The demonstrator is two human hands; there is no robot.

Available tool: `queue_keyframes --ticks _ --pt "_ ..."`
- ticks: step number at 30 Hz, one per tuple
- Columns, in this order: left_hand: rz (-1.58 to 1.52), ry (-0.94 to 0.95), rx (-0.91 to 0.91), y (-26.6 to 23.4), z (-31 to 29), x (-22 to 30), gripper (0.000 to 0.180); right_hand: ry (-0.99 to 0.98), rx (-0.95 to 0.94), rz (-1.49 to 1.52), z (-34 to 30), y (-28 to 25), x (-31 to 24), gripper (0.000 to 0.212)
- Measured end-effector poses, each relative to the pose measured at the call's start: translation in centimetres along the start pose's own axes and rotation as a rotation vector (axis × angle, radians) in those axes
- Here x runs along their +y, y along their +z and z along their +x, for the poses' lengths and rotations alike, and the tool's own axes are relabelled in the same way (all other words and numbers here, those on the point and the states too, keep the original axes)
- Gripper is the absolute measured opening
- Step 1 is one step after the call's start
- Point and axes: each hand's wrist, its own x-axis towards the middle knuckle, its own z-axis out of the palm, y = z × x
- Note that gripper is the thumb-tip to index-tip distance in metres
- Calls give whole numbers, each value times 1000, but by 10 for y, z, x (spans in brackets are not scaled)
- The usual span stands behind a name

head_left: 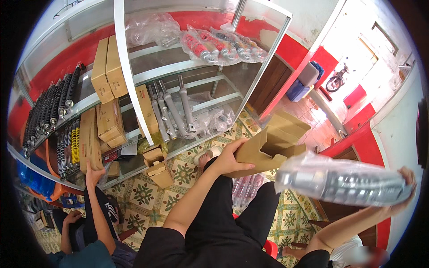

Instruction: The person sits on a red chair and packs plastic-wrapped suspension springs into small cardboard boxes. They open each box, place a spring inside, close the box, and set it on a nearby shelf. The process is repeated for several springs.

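Observation:
My left hand grips a brown cardboard box by its near side, above my lap. The box's flaps stand up at the open end, which faces right. In my right hand is a shock absorber wrapped in clear plastic, its coil spring showing through. My fingers hold it by its far right end. It lies nearly level, with its left end close to the box's opening but outside it. Between my legs, lower down, are red shock absorbers in clear plastic.
A metal-framed glass shelf holds bagged red shock absorbers, grey fork tubes, black shock absorbers and boxes. At left, another person's hand touches a long box. Small open boxes stand on the tiled floor.

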Motion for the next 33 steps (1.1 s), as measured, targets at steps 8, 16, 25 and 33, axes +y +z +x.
queue_keyframes --ticks 8,16,25,33 --pt "-64 -68 -116 0 -6 8 75 -231 273 -600 44 13 63 13" --pt "17 -51 -55 6 -4 10 76 -44 415 -591 38 33 171 18" --pt "-7 7 17 7 -4 18 74 206 366 -498 11 66 253 14" --pt "37 23 131 -2 -5 24 72 379 242 -480 -17 56 318 10"
